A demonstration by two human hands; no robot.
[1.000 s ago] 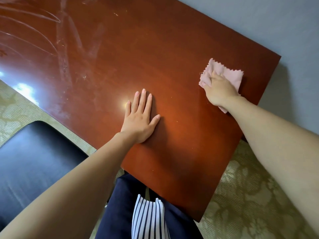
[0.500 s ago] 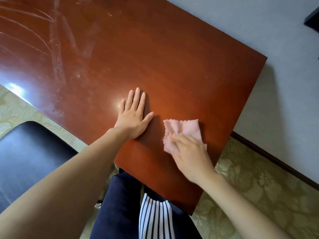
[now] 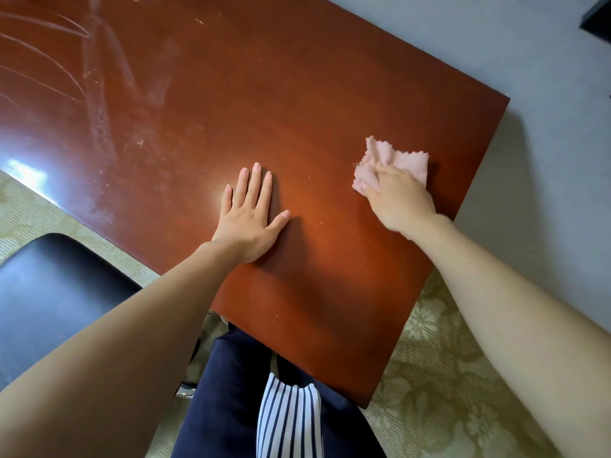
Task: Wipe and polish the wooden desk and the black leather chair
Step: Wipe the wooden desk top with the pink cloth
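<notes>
The right hand [image 3: 401, 201] grips the bunched cloth [image 3: 401, 160] on the surface [image 3: 297, 94], right of frame near the edge; overshooting risks dropping it. The left hand [image 3: 249, 219], fingers straight, may leave prints. Smears [image 3: 99, 104] upper left and the chair [image 3: 49, 292] lower left appear unwiped.

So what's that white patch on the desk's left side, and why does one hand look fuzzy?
Head view: the patch is glare on the glossy desk; a fainter sheen lies beside the left hand. Same view: the right hand on the pink cloth is slightly motion-blurred, the left hand sharp.
</notes>
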